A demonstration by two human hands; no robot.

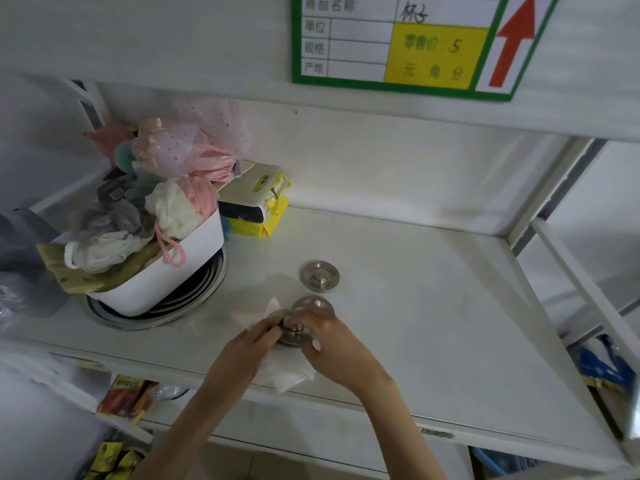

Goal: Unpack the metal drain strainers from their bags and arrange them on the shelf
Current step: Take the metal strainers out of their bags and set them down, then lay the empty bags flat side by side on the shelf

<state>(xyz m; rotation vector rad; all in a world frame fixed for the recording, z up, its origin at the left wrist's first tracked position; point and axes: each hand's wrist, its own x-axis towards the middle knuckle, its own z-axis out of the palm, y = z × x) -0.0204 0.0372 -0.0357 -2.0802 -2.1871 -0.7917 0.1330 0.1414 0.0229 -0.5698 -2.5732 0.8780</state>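
1. The two hands are closest to us. The left hand (254, 344) pinches the edge of a thin plastic bag (287, 374). The right hand (323, 332) grips a metal drain strainer (292, 332) that is partly out of that bag.
2. Another strainer (313, 303) sits on the shelf (433, 306) right behind the hands, touching or almost touching the right fingers. A third strainer (319, 275) lies a bit farther back, on its own.
3. The bag hangs over the front edge of the shelf. I think the strainer could slip and fall to the floor if the bag gets tugged hard.
4. The right hand could also bump the strainer behind it and push it out of place.
5. The white tub (166, 271) on the left is stuffed with puffy bath sponges (173, 209), piled above its rim. It sits tilted on some metal rings (194, 292), so a knock might tip it.
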